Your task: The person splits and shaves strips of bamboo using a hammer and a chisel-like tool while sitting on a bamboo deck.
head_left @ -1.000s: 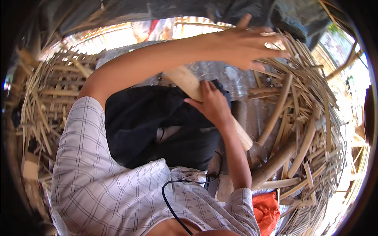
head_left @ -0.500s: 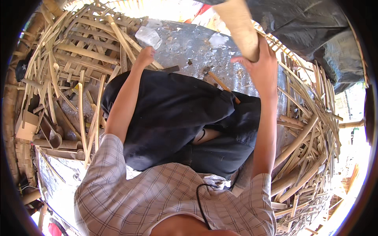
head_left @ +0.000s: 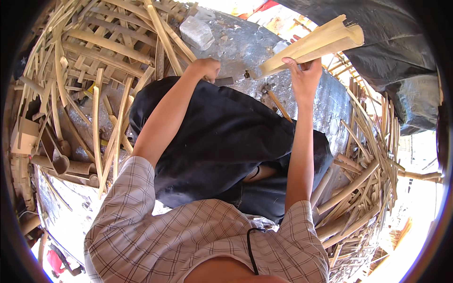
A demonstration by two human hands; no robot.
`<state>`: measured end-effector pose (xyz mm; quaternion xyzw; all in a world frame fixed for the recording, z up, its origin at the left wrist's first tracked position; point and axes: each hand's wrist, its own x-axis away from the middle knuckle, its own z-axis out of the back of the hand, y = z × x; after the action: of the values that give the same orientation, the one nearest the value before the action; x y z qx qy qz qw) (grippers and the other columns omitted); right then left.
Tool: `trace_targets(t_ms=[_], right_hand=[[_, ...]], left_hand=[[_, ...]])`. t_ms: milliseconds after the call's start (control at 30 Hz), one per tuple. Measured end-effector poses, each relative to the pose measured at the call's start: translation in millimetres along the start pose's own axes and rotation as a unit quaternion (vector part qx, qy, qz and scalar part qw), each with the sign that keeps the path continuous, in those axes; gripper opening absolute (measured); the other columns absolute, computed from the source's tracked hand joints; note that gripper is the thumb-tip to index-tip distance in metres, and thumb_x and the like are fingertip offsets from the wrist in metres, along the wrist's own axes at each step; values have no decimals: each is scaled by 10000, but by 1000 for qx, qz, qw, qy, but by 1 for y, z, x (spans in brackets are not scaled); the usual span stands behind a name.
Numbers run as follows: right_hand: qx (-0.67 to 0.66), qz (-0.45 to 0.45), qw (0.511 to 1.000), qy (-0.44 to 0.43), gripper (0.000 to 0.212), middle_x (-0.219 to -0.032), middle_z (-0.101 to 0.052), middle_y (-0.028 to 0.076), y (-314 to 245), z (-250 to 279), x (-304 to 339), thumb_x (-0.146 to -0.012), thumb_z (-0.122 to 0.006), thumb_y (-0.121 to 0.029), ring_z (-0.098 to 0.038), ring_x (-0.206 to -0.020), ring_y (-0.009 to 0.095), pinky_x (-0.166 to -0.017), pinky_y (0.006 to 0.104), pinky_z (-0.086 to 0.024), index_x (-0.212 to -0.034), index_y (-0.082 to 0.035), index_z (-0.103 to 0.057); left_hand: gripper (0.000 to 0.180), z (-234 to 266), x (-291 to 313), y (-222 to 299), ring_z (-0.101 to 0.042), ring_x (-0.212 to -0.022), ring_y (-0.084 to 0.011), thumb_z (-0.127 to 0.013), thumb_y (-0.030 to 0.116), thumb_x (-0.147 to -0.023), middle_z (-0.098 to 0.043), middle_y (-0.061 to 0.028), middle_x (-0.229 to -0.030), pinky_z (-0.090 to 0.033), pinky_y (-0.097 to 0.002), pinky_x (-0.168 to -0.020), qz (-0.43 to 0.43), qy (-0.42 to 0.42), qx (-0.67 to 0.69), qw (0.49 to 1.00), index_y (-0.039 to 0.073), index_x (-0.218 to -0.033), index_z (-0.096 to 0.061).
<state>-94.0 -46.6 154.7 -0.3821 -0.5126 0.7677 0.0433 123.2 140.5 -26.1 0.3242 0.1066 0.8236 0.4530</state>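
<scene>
My right hand [head_left: 306, 73] grips a pale split length of bamboo [head_left: 314, 45] from below, thumb on the near side and fingers behind. The bamboo slants from low on the left to high on the right, above the grey ground sheet [head_left: 236, 28]. My left hand [head_left: 206, 70] is closed just beyond my knee, and what is in it, if anything, is hidden. Beside it a short dark bar-like piece [head_left: 224, 81] sticks out. A hammer-like tool with a wooden handle [head_left: 279, 104] lies between my hands, against my dark trousers.
A whitish stone block [head_left: 197, 33] rests beyond my left hand. Woven bamboo lattice and strips [head_left: 108, 45] pile up on the left, with cut bamboo tubes [head_left: 71, 166]. More strips and poles [head_left: 351, 198] heap on the right. Black plastic sheeting [head_left: 377, 42] hangs at the far right.
The bamboo has swung from steeply upright to a low slant, its lower end now toward the left. My left hand has moved right, closer to the dark piece. The view has shifted slightly.
</scene>
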Motion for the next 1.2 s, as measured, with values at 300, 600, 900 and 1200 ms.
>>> trace_targets(t_ms=[300,600,900,1200], right_hand=[[11,-10,998,-61,719,-1314,-666,110,-14,20,27,-682,-942,-115,-635,-1136,188,-1008,360,-513,-1294,44,-600],[7,-5,997,-72,701,-1250,-705,97,-23,39,50,-623,-968,-187,-654,-1076,192,-981,363,-504,-1233,2,-680],[38,0,998,-54,727,-1093,-756,86,-16,50,48,-616,-979,-266,-707,-981,191,-949,358,-529,-1229,-17,-678],[15,3,999,-41,718,-1088,-763,104,-9,53,48,-619,-982,-272,-719,-989,195,-948,356,-529,-1224,-26,-683]], left_hand=[[292,-29,-16,0,-726,-951,-340,-847,106,-626,-754,-153,-953,-571,-473,-755,-15,86,-74,993,55,-902,-764],[171,-12,-4,19,-717,-810,-290,-786,-8,-635,-727,-131,-804,-531,-405,-664,-2,74,27,997,23,-747,-661],[104,-6,4,23,-717,-825,-287,-766,23,-668,-748,-136,-847,-539,-394,-700,31,72,49,996,26,-754,-709],[218,-16,1,13,-702,-812,-283,-808,31,-643,-721,-124,-829,-540,-403,-718,-22,114,45,992,25,-828,-693]])
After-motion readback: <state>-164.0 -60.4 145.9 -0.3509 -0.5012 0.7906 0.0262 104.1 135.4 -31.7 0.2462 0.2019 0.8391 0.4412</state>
